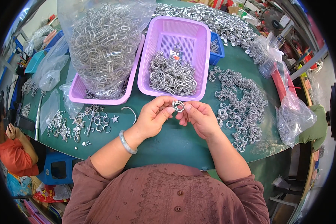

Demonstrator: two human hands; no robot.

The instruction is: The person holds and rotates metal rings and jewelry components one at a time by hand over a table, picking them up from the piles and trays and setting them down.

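Observation:
A silvery metal ring clasp (179,106) is held up between my two hands, just in front of a purple basket (142,63). My left hand (153,116), with a pale bangle (126,142) on its wrist, pinches the clasp's left side between thumb and fingers. The thumb and forefinger of my right hand (201,118) close on its other side. Inside the basket lies a heap of similar metal clasps (172,74). More linked clasps (242,106) spread loose over the green table to the right of my right hand.
A big clear bag of metal links (104,48) stands in a second purple basket (97,101). Small rings and charms (63,125) lie at left, near a curved metal piece (132,112). Behind are a blue bin (217,56) and scattered metal pieces (220,22). Other people sit at both sides.

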